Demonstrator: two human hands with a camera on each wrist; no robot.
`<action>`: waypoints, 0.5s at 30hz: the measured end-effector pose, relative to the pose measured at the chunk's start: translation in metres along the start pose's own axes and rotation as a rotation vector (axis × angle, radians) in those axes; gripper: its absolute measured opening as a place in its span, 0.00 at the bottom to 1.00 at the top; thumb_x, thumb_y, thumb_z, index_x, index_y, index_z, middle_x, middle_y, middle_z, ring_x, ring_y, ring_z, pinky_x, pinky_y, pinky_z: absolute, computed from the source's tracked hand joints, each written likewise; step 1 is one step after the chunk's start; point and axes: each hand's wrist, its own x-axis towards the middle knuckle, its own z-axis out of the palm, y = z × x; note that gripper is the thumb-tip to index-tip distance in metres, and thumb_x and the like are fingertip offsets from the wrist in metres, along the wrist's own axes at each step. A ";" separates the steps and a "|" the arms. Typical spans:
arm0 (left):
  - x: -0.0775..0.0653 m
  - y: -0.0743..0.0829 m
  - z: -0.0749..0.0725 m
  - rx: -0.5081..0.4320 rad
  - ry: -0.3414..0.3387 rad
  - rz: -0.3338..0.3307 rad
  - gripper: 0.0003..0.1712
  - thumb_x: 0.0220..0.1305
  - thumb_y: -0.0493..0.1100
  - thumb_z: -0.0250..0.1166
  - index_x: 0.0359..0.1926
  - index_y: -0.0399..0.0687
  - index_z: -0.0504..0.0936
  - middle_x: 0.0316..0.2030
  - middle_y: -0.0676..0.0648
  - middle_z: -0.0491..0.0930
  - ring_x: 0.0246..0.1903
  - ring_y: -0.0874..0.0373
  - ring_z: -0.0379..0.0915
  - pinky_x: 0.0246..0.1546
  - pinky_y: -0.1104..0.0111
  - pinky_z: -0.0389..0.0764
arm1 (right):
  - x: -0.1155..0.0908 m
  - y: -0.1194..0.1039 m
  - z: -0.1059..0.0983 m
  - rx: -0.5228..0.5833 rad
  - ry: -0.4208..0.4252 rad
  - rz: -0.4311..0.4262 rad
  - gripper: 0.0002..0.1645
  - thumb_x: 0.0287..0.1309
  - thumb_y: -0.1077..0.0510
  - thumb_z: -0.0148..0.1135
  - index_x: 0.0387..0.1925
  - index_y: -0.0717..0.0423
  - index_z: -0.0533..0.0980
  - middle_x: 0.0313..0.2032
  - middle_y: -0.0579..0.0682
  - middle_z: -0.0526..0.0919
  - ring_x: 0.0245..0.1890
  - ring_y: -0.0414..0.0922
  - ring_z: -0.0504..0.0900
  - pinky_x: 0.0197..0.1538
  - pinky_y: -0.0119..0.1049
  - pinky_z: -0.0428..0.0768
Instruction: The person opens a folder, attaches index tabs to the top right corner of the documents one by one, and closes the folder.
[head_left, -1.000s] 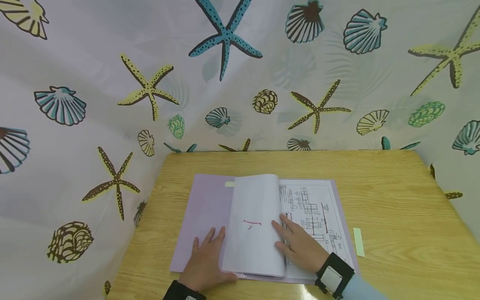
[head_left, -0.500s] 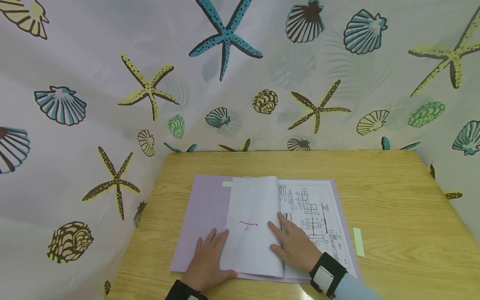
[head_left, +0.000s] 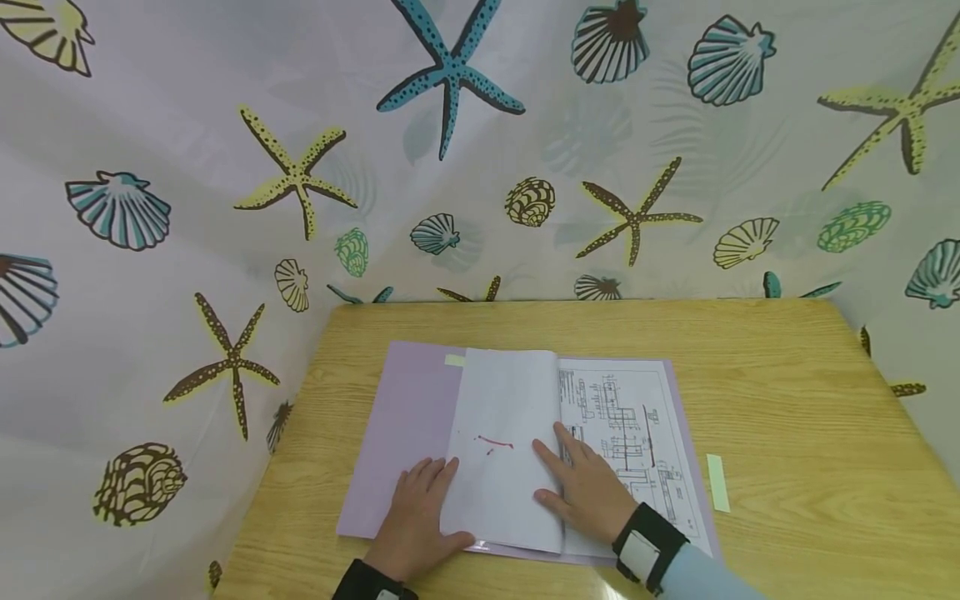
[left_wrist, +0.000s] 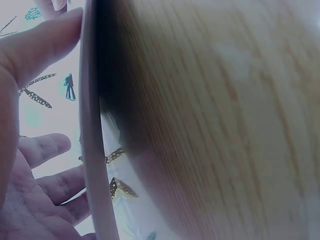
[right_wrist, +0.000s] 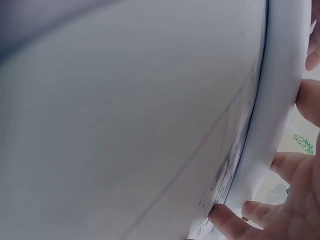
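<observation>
A purple folder (head_left: pixel 405 417) lies open on the wooden table. A turned white sheet (head_left: pixel 502 396) bulges along its middle, its blank side marked by a short red line (head_left: pixel 495 442). To the right shows a page with a technical drawing (head_left: pixel 626 408). My left hand (head_left: pixel 412 521) rests on the folder's lower left part, thumb stretched along the bottom edge; in the left wrist view the thumb (left_wrist: pixel 45 45) reaches the cover's edge. With spread fingers, my right hand (head_left: pixel 588 492) presses the turned sheet near its fold. In the right wrist view its fingertips (right_wrist: pixel 225 215) touch the paper.
The wooden table (head_left: pixel 810 400) extends right of the folder, with a pale green tape strip (head_left: pixel 717 483) stuck on it. Another pale tab (head_left: pixel 454 360) sits at the folder's top. A white curtain (head_left: pixel 480 192) with starfish and shells surrounds the table.
My right hand has slid slightly left across the turned sheet, whose fold and red line shifted left too. The folder's left cover has shifted slightly up and left. The left hand moved slightly right.
</observation>
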 end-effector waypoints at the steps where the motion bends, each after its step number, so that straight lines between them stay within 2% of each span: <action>1: 0.000 0.000 0.000 0.002 0.004 0.001 0.61 0.34 0.72 0.68 0.67 0.48 0.58 0.60 0.45 0.63 0.61 0.47 0.54 0.58 0.43 0.53 | 0.000 0.000 0.000 -0.005 0.003 0.001 0.41 0.54 0.32 0.51 0.66 0.42 0.60 0.68 0.57 0.50 0.63 0.56 0.59 0.61 0.50 0.60; 8: -0.001 0.004 -0.004 0.003 -0.005 -0.032 0.61 0.33 0.71 0.69 0.67 0.47 0.58 0.61 0.39 0.61 0.63 0.46 0.51 0.59 0.46 0.52 | 0.002 -0.003 0.000 -0.038 0.008 0.012 0.42 0.54 0.31 0.51 0.66 0.42 0.60 0.68 0.58 0.51 0.61 0.57 0.61 0.60 0.50 0.61; 15: -0.001 0.003 -0.004 0.004 0.002 -0.032 0.61 0.34 0.70 0.70 0.67 0.46 0.59 0.61 0.40 0.61 0.62 0.46 0.51 0.60 0.47 0.52 | 0.002 -0.006 -0.002 -0.053 0.024 0.002 0.42 0.53 0.31 0.53 0.66 0.43 0.60 0.68 0.57 0.50 0.61 0.58 0.61 0.57 0.53 0.64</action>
